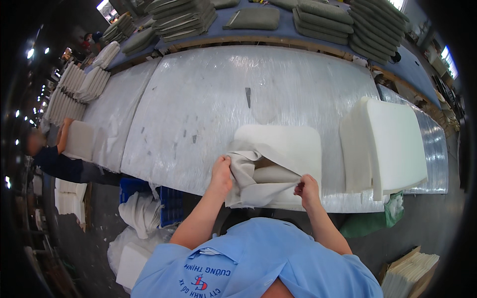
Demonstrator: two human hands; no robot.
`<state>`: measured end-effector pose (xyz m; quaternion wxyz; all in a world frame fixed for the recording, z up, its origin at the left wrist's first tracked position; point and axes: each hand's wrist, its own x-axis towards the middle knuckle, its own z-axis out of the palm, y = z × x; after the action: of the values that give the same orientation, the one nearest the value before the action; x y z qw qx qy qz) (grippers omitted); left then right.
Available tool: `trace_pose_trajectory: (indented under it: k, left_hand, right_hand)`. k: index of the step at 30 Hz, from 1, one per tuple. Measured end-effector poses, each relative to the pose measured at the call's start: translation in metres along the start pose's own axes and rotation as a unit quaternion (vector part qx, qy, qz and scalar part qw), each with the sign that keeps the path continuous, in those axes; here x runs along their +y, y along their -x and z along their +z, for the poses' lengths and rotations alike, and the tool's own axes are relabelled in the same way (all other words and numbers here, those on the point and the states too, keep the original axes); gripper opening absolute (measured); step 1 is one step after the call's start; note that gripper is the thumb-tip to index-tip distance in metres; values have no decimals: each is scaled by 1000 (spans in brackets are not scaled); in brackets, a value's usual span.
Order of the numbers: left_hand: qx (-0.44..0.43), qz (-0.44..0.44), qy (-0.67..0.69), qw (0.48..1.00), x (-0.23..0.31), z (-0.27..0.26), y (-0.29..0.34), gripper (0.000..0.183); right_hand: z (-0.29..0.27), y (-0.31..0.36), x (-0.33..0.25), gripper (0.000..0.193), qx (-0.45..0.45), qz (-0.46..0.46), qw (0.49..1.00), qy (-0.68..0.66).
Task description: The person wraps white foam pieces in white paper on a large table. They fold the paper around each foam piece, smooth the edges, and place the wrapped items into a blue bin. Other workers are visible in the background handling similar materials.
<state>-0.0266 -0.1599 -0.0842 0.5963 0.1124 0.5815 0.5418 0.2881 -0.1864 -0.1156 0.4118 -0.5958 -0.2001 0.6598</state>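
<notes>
A light grey fabric cushion cover (243, 171) lies crumpled over the near left part of a white foam pad (293, 139). My left hand (222, 174) grips the cover's bunched left side. The opposite edge is pinched in my right hand (308, 191), so the cloth stretches between both hands and its mouth gapes, showing a darker inside. The foam pad rests flat on the plastic-wrapped table (198, 94), its far edge and right side uncovered. What lies under the cover's near part is hidden.
A stack of white foam pads (392, 144) stands on the table at right. Grey cushions (323, 22) are piled on the blue table (213, 35) behind. At far left another person (62, 159) handles a beige cushion (79, 139). A blue crate (171, 206) sits below the near edge.
</notes>
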Motion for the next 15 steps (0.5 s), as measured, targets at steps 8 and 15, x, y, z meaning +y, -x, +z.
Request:
trace_pose_trajectory:
  k: [8, 15]
  left_hand:
    - [-129, 261, -293, 911, -2, 78, 63, 16]
    - [-440, 251, -312, 804, -3, 158, 194, 19]
  right_hand:
    - [12, 39, 0, 15, -42, -288, 942, 166]
    - [94, 54, -29, 16, -291, -190, 934, 77]
